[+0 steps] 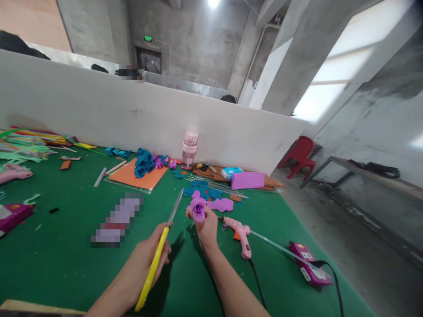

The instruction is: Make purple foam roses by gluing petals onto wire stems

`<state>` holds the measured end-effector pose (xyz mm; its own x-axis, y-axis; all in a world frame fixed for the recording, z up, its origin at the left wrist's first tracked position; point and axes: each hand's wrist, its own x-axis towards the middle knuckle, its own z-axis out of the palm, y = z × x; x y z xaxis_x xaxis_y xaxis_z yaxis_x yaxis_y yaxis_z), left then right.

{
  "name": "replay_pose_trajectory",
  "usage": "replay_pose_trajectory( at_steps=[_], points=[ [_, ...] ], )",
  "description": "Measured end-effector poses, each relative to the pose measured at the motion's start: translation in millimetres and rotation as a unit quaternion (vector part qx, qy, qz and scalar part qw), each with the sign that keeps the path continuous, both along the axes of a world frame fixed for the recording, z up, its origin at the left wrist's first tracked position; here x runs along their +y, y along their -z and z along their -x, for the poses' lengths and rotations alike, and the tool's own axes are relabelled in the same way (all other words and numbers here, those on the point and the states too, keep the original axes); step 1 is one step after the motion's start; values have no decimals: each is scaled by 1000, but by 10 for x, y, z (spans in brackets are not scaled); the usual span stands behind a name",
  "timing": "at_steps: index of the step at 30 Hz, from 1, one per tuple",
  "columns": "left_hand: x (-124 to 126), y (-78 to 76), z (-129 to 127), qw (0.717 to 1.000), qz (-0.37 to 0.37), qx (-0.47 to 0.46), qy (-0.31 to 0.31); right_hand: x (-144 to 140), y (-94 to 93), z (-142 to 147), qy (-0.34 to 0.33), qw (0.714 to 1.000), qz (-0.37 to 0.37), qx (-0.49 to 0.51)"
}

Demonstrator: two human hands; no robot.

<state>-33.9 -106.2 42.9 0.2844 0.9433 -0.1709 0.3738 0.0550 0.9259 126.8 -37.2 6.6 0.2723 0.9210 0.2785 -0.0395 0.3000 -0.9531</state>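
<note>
My left hand is closed around a pair of yellow-handled scissors, seen edge-on, with the metal blade pointing up and away. Just right of the blade tip, my right hand pinches a purple crepe-paper rose, its spiral centre facing me. Behind that hand lie cut purple petals and blue-green paper pieces. To its right a pink hot glue gun rests on the green table, a clear glue stick sticking out of its back.
A purple power strip sits at the right edge. Blue-green paper flowers lie on an orange sheet. A pink bottle stands against the white partition. Coloured pipe cleaners and another pink glue gun lie left.
</note>
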Motion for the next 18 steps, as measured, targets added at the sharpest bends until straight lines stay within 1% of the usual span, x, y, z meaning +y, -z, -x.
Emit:
replay_pose_trajectory(
  at_steps=[2,6,8,11,14,18],
  points=[
    [-16,10,-2,1000,5,16,0,1,9,9,-2,1000,-7,7],
    [-42,-5,-4,995,-36,77,47,23,82,3,-11,999,-32,18],
    [-48,-43,-25,990,-64,107,63,31,111,1,-6,999,-42,27],
    [-52,-125,-88,982,-100,143,74,29,127,-2,23,999,-40,12],
    [-54,-179,-157,978,-122,149,77,17,135,-14,40,998,-41,-14],
    [-55,-161,-205,979,-137,130,83,16,180,-42,36,998,-50,-26]
  ],
)
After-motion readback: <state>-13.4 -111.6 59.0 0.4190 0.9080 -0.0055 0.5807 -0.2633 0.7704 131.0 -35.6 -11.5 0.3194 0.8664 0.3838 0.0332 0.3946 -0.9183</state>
